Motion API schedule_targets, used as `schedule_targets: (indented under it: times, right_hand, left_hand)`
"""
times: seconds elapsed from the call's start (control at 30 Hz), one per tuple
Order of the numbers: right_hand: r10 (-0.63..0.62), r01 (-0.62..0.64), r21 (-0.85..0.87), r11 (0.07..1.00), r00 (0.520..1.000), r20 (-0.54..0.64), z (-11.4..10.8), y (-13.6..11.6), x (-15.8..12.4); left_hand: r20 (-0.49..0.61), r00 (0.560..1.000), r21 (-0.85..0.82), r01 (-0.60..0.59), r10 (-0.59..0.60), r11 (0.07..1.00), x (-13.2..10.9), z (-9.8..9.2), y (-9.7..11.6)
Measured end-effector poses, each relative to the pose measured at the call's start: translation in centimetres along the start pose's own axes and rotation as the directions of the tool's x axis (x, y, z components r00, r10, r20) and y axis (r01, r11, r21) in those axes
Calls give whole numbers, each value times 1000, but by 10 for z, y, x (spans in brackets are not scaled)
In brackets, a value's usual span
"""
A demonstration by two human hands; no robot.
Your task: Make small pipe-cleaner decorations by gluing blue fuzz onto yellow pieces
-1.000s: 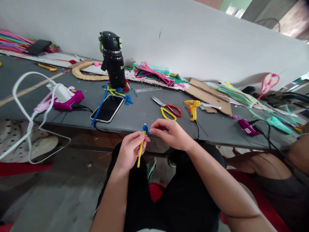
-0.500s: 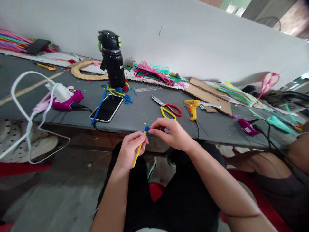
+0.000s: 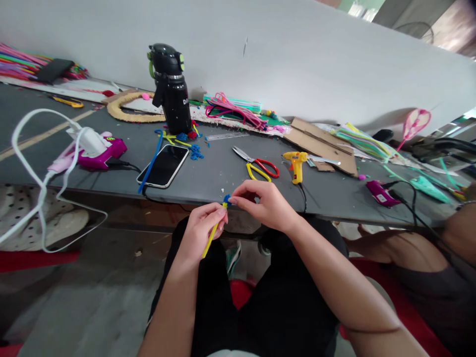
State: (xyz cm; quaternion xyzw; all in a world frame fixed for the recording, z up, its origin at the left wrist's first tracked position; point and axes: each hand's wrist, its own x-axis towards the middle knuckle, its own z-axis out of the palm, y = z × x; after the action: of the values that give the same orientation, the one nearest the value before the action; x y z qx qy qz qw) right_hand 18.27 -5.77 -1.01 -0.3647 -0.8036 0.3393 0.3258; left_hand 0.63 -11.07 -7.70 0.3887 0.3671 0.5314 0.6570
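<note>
Between the fingers of my left hand (image 3: 206, 225) is a yellow pipe cleaner (image 3: 210, 240), its lower end slanting down toward my lap. At its top sits a small blue tuft (image 3: 226, 199). My right hand (image 3: 265, 203) pinches the edge of that tuft with thumb and forefinger. Just beyond my right hand, scissors (image 3: 256, 164) with one red and one yellow handle lie on the table. A yellow glue gun (image 3: 297, 165) stands to their right. Blue and yellow pipe cleaner pieces (image 3: 195, 151) lie behind a phone (image 3: 163, 166).
A black bottle (image 3: 174, 94) stands at the back left. A purple power adapter (image 3: 102, 153) with white cables is at the left, another purple adapter (image 3: 382, 193) at the right. Cardboard (image 3: 323, 144) and bundled pipe cleaners (image 3: 366, 141) line the wall. Another person's leg (image 3: 401, 248) is at the right.
Both hands stay in nearly the same place, still on the yellow pipe cleaner and its blue tuft. The view has shifted very slightly.
</note>
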Motion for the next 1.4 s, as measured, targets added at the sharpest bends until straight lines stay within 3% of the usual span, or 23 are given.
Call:
schedule_targets:
  times: [0.33, 0.6, 0.97, 1.4]
  right_hand:
    - [5, -5, 8, 1000, 998, -66, -3, -2, 1]
    - [8, -9, 62, 998, 1000, 12, -1, -3, -2]
    - [-194, 188, -65, 980, 974, -120, 12, -6, -7]
    - [-199, 185, -108, 977, 969, -146, 15, -7, -8]
  left_hand:
    - [22, 1000, -104, 6, -4, 995, 1, 1, 1]
    - [24, 999, -155, 26, -23, 988, 0, 0, 3]
    - [-10, 1000, -179, 26, -28, 984, -1, 2, 5]
    - [-16, 999, -162, 26, -29, 986, 0, 3, 5]
